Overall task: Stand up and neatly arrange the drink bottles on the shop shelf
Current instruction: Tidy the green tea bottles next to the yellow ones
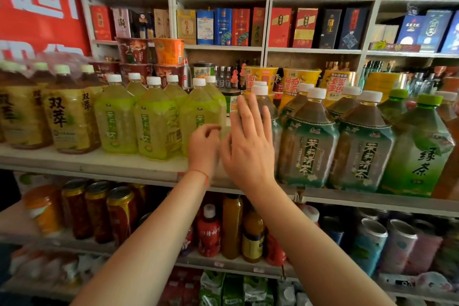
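The shelf point(104, 165) is off-white. On it stand yellow-green bottles point(156, 122) with white caps and green-striped labels, amber tea bottles point(72, 117) with pale green caps and black characters, dark-tea bottles point(306, 146) with teal flowered labels and white caps, and a green bottle point(419, 154) with a green cap. Behind hangs a red banner point(39, 5) with white lettering. A thin red string point(202, 175) circles the left wrist

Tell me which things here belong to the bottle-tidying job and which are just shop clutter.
Job: the light green bottles, the dark tea bottles, the bottle behind the right hand, the left hand, the shelf.

Clutter: noodle cups, boxes, cans below, red banner.
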